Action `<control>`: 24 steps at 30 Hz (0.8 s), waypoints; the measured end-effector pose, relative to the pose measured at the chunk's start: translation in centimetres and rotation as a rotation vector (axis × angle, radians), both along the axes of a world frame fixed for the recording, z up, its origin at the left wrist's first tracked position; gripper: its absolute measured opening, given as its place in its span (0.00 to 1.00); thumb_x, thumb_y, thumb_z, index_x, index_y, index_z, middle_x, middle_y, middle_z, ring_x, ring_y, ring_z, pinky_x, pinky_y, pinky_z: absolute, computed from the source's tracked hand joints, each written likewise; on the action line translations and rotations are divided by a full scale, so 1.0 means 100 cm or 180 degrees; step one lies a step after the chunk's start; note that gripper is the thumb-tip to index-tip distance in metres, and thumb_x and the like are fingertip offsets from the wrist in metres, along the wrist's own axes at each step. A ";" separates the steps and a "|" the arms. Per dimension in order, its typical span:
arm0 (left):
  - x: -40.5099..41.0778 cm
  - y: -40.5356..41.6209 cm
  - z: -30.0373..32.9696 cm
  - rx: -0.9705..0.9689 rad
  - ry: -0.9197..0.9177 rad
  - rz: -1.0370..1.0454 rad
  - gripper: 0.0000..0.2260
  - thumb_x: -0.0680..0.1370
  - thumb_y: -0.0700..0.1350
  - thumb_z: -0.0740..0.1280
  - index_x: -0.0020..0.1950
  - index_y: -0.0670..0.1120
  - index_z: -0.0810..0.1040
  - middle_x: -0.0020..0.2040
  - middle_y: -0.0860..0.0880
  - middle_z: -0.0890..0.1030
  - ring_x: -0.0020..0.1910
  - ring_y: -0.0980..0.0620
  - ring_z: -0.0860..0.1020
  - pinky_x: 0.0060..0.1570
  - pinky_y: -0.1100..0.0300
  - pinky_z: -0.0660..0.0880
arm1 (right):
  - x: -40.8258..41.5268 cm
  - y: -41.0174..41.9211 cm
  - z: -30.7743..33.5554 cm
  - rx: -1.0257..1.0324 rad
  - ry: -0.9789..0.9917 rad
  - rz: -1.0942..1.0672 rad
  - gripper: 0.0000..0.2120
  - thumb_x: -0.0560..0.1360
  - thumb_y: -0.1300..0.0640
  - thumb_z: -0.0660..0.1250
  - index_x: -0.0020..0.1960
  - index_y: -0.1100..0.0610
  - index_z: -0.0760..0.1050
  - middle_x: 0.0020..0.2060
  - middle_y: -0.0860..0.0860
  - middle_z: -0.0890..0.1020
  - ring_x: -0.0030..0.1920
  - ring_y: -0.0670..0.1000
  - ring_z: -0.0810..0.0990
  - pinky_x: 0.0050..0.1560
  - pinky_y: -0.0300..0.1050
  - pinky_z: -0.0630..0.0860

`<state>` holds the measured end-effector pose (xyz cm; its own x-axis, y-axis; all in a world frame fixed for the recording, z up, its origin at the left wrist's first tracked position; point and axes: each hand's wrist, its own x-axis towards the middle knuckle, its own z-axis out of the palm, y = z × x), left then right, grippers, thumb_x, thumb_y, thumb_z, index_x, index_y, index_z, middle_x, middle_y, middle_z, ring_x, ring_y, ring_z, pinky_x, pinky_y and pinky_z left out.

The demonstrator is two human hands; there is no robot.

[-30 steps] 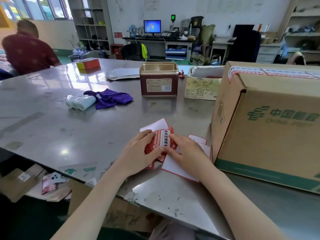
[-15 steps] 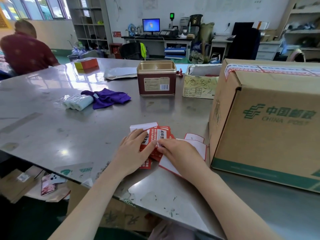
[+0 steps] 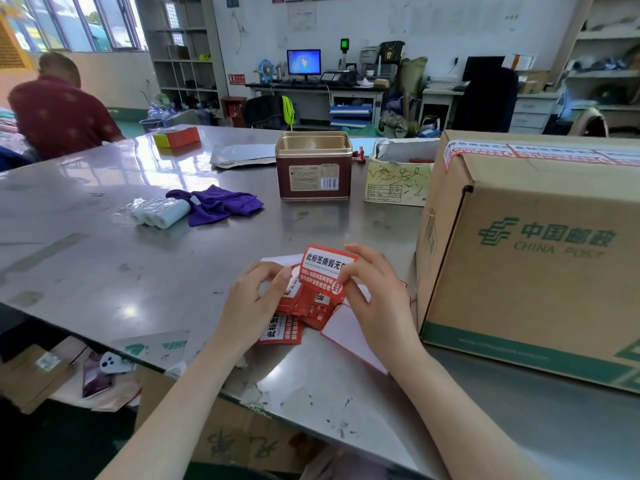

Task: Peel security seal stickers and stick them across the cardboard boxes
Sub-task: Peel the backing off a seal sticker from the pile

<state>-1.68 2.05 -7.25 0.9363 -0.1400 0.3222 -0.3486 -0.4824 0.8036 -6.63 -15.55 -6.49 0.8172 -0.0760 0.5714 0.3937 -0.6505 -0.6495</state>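
Over at the far left edge of the steel worktop (image 3: 86, 271), a person in a dark red shirt (image 3: 59, 109) sits turned away. Moving right, a clear bag of white rolls (image 3: 156, 211) lies touching a crumpled purple cloth (image 3: 218, 204). Behind them, toward the far edge, sits an orange-and-yellow box (image 3: 176, 137), then an open brown tin (image 3: 313, 166) with a scribbled-on cream box (image 3: 398, 180) just beside it.

Near the front edge, the left hand (image 3: 252, 299) curls its fingers onto a loose heap of red seal stickers (image 3: 294, 317), thumb and forefinger pinching at the top ones. The right hand (image 3: 375, 292) pinches one seal sticker (image 3: 323, 271) by its right end, lifted clear and tilted up above the heap. White backing sheets (image 3: 349, 334) lie under that hand.

At the right edge stands a large cardboard box (image 3: 540, 271) with green print, a strip of seals already across its top.
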 end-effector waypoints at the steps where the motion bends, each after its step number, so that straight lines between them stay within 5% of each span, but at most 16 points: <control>1: -0.001 0.000 0.001 -0.0068 0.0093 0.0019 0.14 0.77 0.59 0.61 0.50 0.49 0.77 0.50 0.54 0.78 0.51 0.59 0.76 0.46 0.74 0.67 | 0.000 0.000 0.000 0.0116 0.0029 0.0067 0.06 0.76 0.65 0.64 0.42 0.56 0.73 0.57 0.41 0.70 0.54 0.36 0.69 0.55 0.27 0.70; 5: -0.007 -0.003 0.004 -0.0145 0.0043 0.0040 0.09 0.76 0.53 0.64 0.51 0.50 0.74 0.50 0.55 0.79 0.51 0.59 0.77 0.43 0.78 0.68 | -0.001 0.002 0.005 0.0622 0.0155 0.0456 0.19 0.75 0.70 0.62 0.38 0.45 0.69 0.50 0.35 0.71 0.53 0.30 0.71 0.53 0.46 0.78; 10: -0.008 -0.002 0.006 -0.0236 -0.0068 0.0232 0.08 0.75 0.48 0.69 0.51 0.48 0.74 0.53 0.54 0.79 0.49 0.61 0.77 0.40 0.82 0.67 | 0.001 0.002 0.006 0.0902 0.0456 0.0483 0.15 0.79 0.64 0.58 0.43 0.46 0.74 0.50 0.36 0.73 0.54 0.41 0.75 0.52 0.48 0.80; 15: -0.010 -0.003 0.009 -0.0272 -0.0115 0.0236 0.08 0.74 0.47 0.69 0.51 0.55 0.74 0.44 0.54 0.81 0.47 0.62 0.77 0.42 0.83 0.63 | -0.002 0.003 0.011 0.1221 0.0837 0.0506 0.06 0.79 0.53 0.59 0.53 0.46 0.73 0.50 0.42 0.77 0.51 0.44 0.78 0.46 0.39 0.81; 20: -0.011 -0.004 0.008 -0.0332 -0.0131 0.0141 0.07 0.74 0.46 0.70 0.50 0.53 0.75 0.43 0.52 0.82 0.45 0.61 0.78 0.40 0.83 0.65 | 0.000 0.001 0.012 0.1485 0.0837 0.0401 0.14 0.76 0.59 0.64 0.58 0.46 0.66 0.43 0.45 0.78 0.45 0.44 0.81 0.37 0.33 0.80; 24: -0.009 -0.002 0.006 -0.0470 -0.0200 -0.0003 0.01 0.76 0.46 0.67 0.45 0.52 0.76 0.40 0.51 0.81 0.41 0.58 0.80 0.39 0.75 0.72 | 0.002 0.000 0.010 0.1196 0.0784 0.0265 0.09 0.76 0.58 0.65 0.53 0.49 0.69 0.40 0.41 0.77 0.43 0.42 0.79 0.35 0.30 0.78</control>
<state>-2.58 1.88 -6.69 0.9135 -0.0876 0.3974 -0.4010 -0.3602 0.8423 -6.43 -15.52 -5.45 0.9374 -0.1691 0.3045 0.2388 -0.3245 -0.9152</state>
